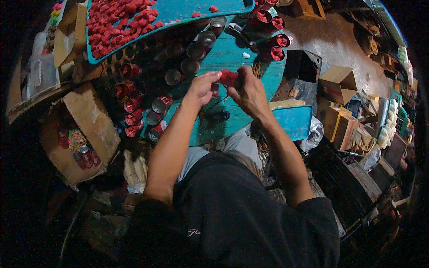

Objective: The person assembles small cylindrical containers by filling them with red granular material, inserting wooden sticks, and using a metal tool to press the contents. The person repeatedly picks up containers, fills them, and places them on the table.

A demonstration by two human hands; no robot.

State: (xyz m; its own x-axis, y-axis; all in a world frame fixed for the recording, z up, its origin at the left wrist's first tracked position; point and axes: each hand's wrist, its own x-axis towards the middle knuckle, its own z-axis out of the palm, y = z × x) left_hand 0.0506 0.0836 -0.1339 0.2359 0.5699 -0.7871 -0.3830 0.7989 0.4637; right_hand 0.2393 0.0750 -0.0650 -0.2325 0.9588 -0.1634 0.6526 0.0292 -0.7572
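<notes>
Over the teal table point(237, 125), a red chunk point(229, 77) is held between my two hands. My left hand point(205, 87) pinches its left end, fingers closed. The fingers of my right hand point(251, 93) are closed around its right end, partly hiding it. The chunk's full shape is hard to make out in the dim light. Nearest my left hand stand several metal cups point(189, 66). Beyond my right hand, several cups with red filling point(277, 53) line the table's edge. A few thin brown sticks point(256, 69) lie beside my right hand.
A teal tray point(178, 21) heaped with red chunks point(117, 27) spans the far left. Red cups point(133, 105) stand in rows at left. An open cardboard box point(91, 120) sits lower left. A blue tray point(292, 121) and cardboard boxes point(338, 84) are at right.
</notes>
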